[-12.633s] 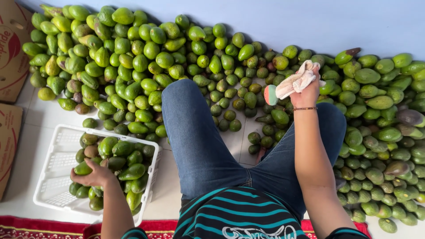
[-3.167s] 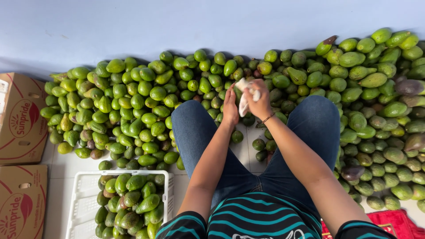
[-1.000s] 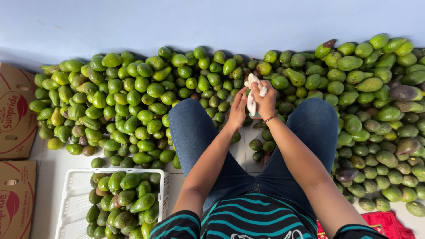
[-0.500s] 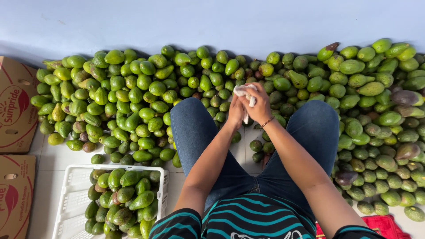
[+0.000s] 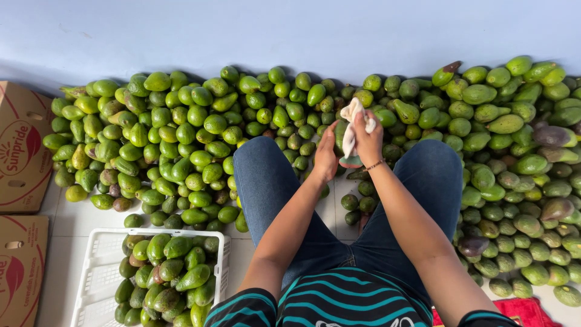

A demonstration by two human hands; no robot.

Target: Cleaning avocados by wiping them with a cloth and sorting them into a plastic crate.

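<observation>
Right hand: my right hand [image 5: 367, 138] is clenched around a pale cloth [image 5: 351, 124], bunched up so I can press it against the fruit.
Left hand: my left hand [image 5: 327, 154] cups one avocado [image 5: 340, 134] from the side, fingers wrapped round it, steadying it against the cloth.
Avocado: mostly hidden between palm and cloth; what shows is dark green and smooth, held up above my knees, in front of the heap.
Lap: my legs in blue jeans [image 5: 266, 181] spread apart, leaving room for loose fruit between them.
Heap: green avocados [image 5: 181, 127] piled along the blue wall, within arm's reach.
Crate: white plastic crate [image 5: 100, 266] by my left knee, partly filled with avocados.
Boxes: cardboard boxes [image 5: 21, 157] farther left.
</observation>
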